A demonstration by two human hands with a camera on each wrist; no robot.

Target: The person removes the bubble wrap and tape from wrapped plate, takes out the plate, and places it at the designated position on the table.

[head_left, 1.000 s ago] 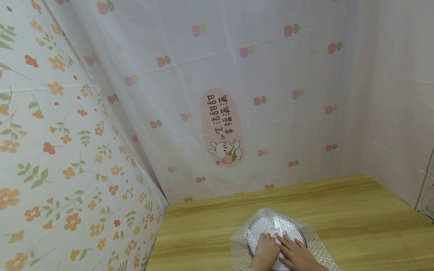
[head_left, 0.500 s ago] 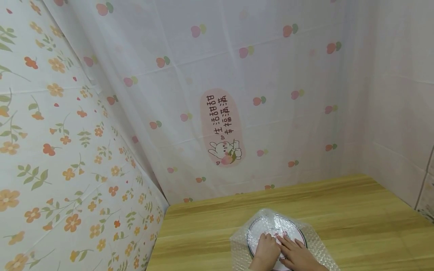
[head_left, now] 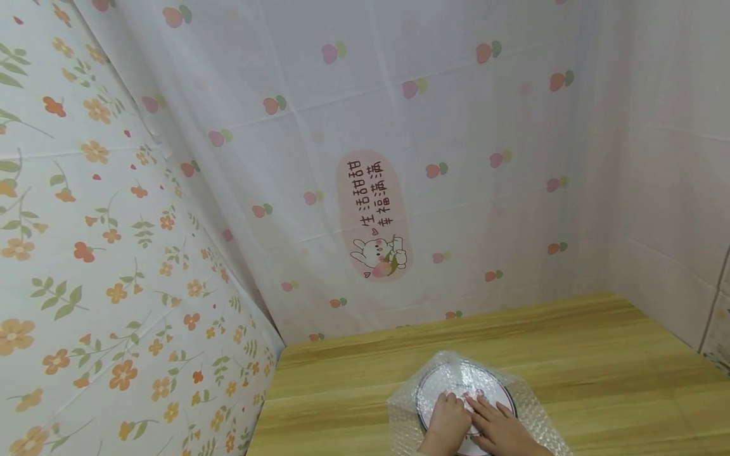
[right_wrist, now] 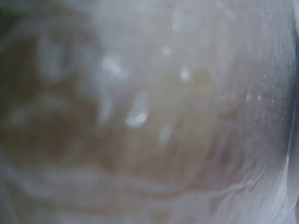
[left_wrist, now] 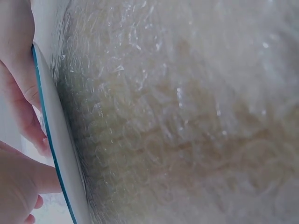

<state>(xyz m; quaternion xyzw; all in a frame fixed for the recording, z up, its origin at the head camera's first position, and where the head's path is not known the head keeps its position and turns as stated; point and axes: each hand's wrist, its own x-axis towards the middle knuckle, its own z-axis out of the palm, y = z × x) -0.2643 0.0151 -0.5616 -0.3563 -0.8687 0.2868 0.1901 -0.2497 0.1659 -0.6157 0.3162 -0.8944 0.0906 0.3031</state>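
Round white plate, head view: the plate (head_left: 489, 384) lies face up at the near part of the wood-grain table (head_left: 336, 386), dark-rimmed, with a pinkish print by the fingers.
Bubble wrap: the clear sheet (head_left: 403, 405) spreads out around the plate on both sides and beyond its far edge.
Left hand: rests on the plate with fingers bent — whether they pinch anything, I cannot tell (head_left: 449, 421).
Right hand: the hand (head_left: 502, 430) lies on the plate, fingers spread apart and fairly straight, its fingertips close beside the left hand.
Cloths: a fruit-print cloth (head_left: 485, 209) hangs behind the table; a flowered cloth (head_left: 114, 253) stands to the left.
Plate edge, left wrist view: teal-rimmed, seen nearly side-on, fingers against it; crinkled wrap fills most of the view.
Wrap, right wrist view: blurred and shiny — a strip of plate edge shows at far right.
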